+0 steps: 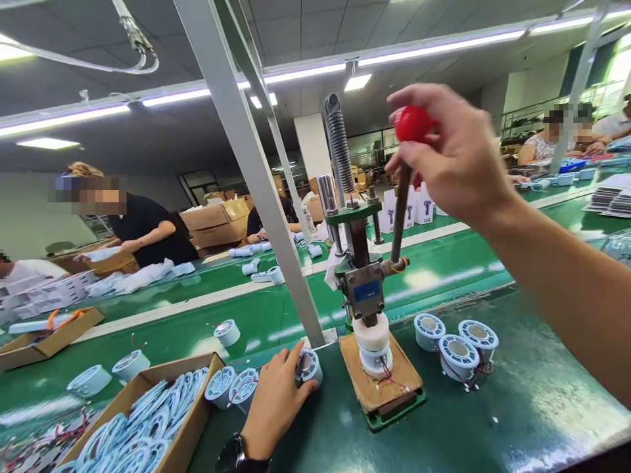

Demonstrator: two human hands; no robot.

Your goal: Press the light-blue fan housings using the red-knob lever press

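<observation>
My right hand [446,154] is up high, fingers wrapped tight around the red knob [411,123] on top of the press lever [399,213]. The hand press [365,276] stands just ahead of me on the green surface [517,407], its white ram sitting on a white coil spool [375,360] that rests on the wooden pad [389,384]. My left hand [276,401] is down low to the left, fingers curled over another coil spool [309,366], pinching it against the surface beside the press base. Two more spools [231,386] lie just left of that hand. Three spools [456,341] sit clustered right of the press. A cardboard box of white rings [142,427] fills the near left corner. A person in black [148,230] works across the belt.
</observation>
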